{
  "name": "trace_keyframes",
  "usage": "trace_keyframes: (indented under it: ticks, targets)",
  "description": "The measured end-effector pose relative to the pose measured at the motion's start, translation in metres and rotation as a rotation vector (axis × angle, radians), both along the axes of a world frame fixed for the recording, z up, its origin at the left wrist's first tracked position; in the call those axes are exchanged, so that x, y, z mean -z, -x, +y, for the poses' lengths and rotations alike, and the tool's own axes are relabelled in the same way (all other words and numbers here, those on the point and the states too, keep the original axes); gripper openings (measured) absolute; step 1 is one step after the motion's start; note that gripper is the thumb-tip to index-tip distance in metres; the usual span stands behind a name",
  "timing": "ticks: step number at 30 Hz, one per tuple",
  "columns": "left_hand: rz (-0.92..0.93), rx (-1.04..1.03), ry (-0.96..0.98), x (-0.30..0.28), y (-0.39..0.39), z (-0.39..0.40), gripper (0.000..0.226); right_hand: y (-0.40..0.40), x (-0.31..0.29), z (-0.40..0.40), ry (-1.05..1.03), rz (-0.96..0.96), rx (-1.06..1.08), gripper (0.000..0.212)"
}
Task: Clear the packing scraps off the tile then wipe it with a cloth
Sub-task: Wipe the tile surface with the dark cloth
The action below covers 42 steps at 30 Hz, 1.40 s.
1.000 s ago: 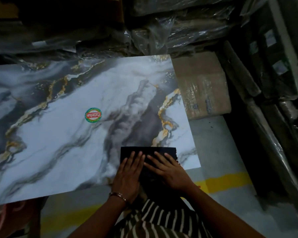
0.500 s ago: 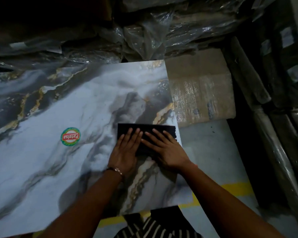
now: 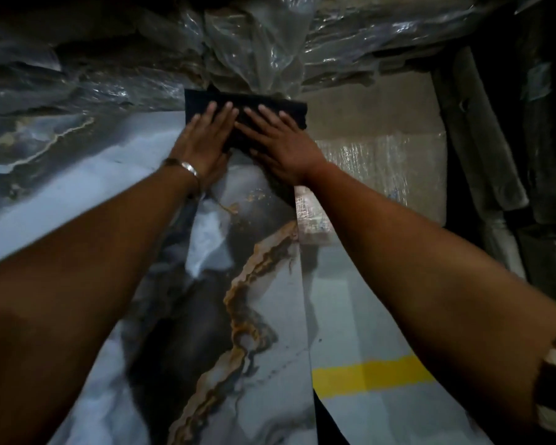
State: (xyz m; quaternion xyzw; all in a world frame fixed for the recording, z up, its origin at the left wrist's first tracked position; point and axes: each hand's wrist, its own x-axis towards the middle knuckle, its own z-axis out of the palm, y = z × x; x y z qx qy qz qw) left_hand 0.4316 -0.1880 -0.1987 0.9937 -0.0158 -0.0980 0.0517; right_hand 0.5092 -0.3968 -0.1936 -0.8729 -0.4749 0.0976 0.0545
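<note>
Now both hands, left (image 3: 203,141) and right (image 3: 284,146), lie flat with straight fingers, pressing the dark cloth (image 3: 244,106) at the far right corner of the marbled tile (image 3: 264,354). No scraps show on the visible tile, so wiping looks underway; the left stretch seems unwiped. Plastic-wrapped bundles (image 3: 254,43) crowd the far edge, a cardboard box (image 3: 382,130) sits right, and the floor's yellow stripe (image 3: 366,374) is below.
</note>
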Motion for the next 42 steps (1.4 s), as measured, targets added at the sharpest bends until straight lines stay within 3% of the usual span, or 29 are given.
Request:
trace_keyframes:
  ticks: [5, 11, 21, 27, 30, 35, 42]
  targets:
    - [0.005, -0.020, 0.015, -0.003, -0.026, 0.003, 0.070, -0.021, 0.000, 0.010, -0.012, 0.049, 0.030, 0.063]
    - [0.004, 0.008, 0.019, -0.008, 0.029, -0.019, 0.074, 0.027, -0.004, -0.020, -0.010, 0.057, -0.027, 0.063]
    - [0.052, 0.088, 0.001, -0.004, 0.276, -0.108, 0.092, 0.272, -0.003, -0.121, 0.048, 0.026, -0.024, 0.067]
    - [-0.024, 0.067, 0.174, -0.010, 0.439, -0.164, 0.079, 0.422, -0.024, -0.175, 0.036, 0.128, -0.026, 0.065]
    - [0.024, 0.050, 0.179, -0.013, 0.487, -0.178, 0.081, 0.476, -0.029, -0.189, 0.051, 0.155, 0.003, 0.069]
    - [0.099, 0.058, 0.107, -0.023, 0.515, -0.186, 0.081, 0.506, -0.031, -0.197, 0.101, 0.157, 0.011, 0.072]
    - [0.095, 0.051, 0.131, -0.027, 0.488, -0.173, 0.079, 0.478, -0.034, -0.183, 0.111, 0.150, 0.011, 0.069]
